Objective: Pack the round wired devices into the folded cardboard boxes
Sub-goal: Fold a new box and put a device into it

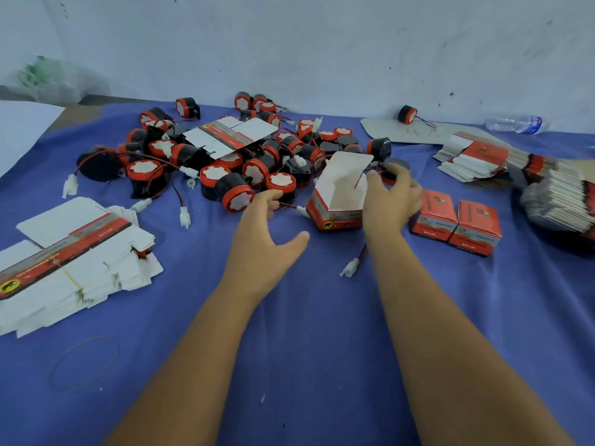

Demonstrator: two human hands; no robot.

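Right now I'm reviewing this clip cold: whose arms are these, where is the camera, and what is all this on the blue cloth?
There is no machine here: a person works with bare hands, and the single camera sits on their head, looking forward and down. The blue cloth covers a table. The pile behind is the round red-and-black wired devices to be packed. Flat unfolded cartons lie at the left, more at the right, and two closed boxes stand at the right. The right hand grips the side of an open box, its flap up. The left hand reaches with spread fingers toward a device and holds nothing yet. A water bottle lies by the wall.
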